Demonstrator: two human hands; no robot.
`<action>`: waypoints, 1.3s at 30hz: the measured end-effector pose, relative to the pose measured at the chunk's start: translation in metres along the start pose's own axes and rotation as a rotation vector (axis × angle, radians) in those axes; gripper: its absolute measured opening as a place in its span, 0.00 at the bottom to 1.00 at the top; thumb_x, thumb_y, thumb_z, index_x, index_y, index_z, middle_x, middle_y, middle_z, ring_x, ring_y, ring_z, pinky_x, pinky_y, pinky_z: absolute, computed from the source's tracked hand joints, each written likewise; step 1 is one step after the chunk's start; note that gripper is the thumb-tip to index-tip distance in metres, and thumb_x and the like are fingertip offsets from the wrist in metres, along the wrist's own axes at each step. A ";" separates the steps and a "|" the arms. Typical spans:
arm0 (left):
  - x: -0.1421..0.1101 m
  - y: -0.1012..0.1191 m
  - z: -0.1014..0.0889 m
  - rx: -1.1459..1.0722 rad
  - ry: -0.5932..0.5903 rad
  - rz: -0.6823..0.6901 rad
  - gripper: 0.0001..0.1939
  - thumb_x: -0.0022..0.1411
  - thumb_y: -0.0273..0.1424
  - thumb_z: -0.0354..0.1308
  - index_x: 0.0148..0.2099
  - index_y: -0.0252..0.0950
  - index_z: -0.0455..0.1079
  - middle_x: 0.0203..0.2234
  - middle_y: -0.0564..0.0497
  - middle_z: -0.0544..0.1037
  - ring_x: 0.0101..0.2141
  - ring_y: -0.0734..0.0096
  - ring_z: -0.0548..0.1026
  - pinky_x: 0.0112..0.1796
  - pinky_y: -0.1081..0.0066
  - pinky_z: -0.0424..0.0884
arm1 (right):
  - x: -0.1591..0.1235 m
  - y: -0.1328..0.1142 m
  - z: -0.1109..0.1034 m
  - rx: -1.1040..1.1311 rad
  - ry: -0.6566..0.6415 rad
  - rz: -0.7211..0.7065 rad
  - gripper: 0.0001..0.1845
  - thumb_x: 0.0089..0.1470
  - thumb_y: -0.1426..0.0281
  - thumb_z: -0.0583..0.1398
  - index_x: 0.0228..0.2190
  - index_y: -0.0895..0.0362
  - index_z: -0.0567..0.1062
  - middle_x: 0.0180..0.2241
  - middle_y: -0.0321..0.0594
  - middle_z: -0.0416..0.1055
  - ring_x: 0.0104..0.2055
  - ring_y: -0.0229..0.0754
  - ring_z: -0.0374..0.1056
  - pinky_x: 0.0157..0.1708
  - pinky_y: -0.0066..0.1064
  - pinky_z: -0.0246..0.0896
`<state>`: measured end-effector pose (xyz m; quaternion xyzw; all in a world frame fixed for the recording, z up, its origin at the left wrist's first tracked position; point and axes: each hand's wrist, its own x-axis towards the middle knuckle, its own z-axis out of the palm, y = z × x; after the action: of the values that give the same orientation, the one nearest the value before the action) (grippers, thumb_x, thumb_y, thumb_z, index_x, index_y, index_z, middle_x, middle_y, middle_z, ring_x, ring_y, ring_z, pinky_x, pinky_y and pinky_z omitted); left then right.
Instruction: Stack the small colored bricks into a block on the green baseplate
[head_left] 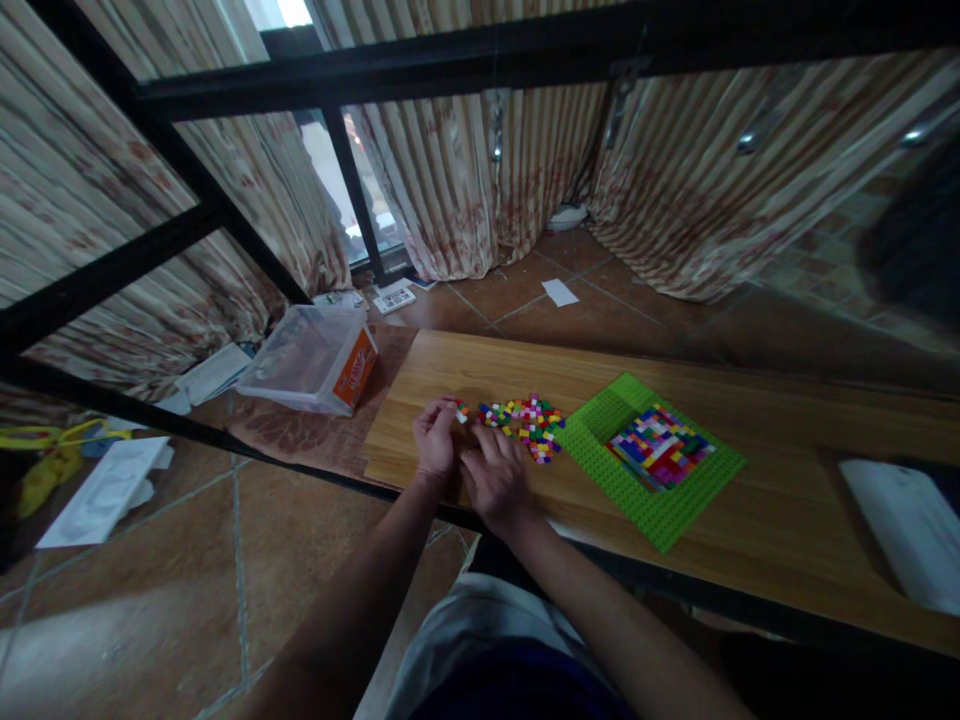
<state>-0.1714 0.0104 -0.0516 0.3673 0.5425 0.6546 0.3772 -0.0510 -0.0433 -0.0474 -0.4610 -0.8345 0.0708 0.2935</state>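
Note:
My left hand is closed in a pinch at the left end of a pile of small colourful building bricks. A few small bricks, orange and white among them, show at its fingertips. Beside it, my right hand lies low over the table with its fingers curled at the near left edge of the pile. What the right fingers hold, if anything, is hidden. To the right of the pile lies a green studded baseplate, with a multicoloured patch of bricks in its middle.
The wooden table carries a white object at its right end. A clear plastic bin with an orange label stands left of the table. White packaging and a white card lie on the tiled floor. Curtains hang behind dark metal bars.

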 end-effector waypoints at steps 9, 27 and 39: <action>0.004 -0.007 0.002 0.003 0.004 0.020 0.11 0.56 0.39 0.58 0.30 0.36 0.71 0.33 0.50 0.77 0.36 0.69 0.74 0.41 0.70 0.70 | 0.016 0.037 -0.010 -0.064 -0.045 0.019 0.15 0.61 0.74 0.53 0.43 0.55 0.78 0.57 0.48 0.67 0.61 0.53 0.55 0.62 0.51 0.47; 0.000 -0.001 0.004 0.120 -0.046 0.061 0.11 0.58 0.38 0.57 0.29 0.37 0.71 0.36 0.49 0.78 0.41 0.64 0.74 0.46 0.66 0.69 | 0.017 0.069 -0.003 0.143 0.261 0.362 0.26 0.65 0.60 0.48 0.58 0.60 0.64 0.59 0.58 0.62 0.64 0.56 0.54 0.60 0.56 0.51; -0.010 0.008 0.011 0.124 -0.147 0.121 0.12 0.58 0.40 0.62 0.33 0.37 0.72 0.33 0.50 0.77 0.37 0.68 0.74 0.43 0.68 0.70 | 0.006 0.044 -0.052 0.393 0.267 0.370 0.20 0.65 0.62 0.49 0.50 0.55 0.73 0.51 0.49 0.72 0.55 0.48 0.67 0.56 0.44 0.61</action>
<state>-0.1576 0.0054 -0.0425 0.4692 0.5295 0.6126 0.3525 0.0079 -0.0219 -0.0194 -0.5449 -0.6606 0.2219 0.4664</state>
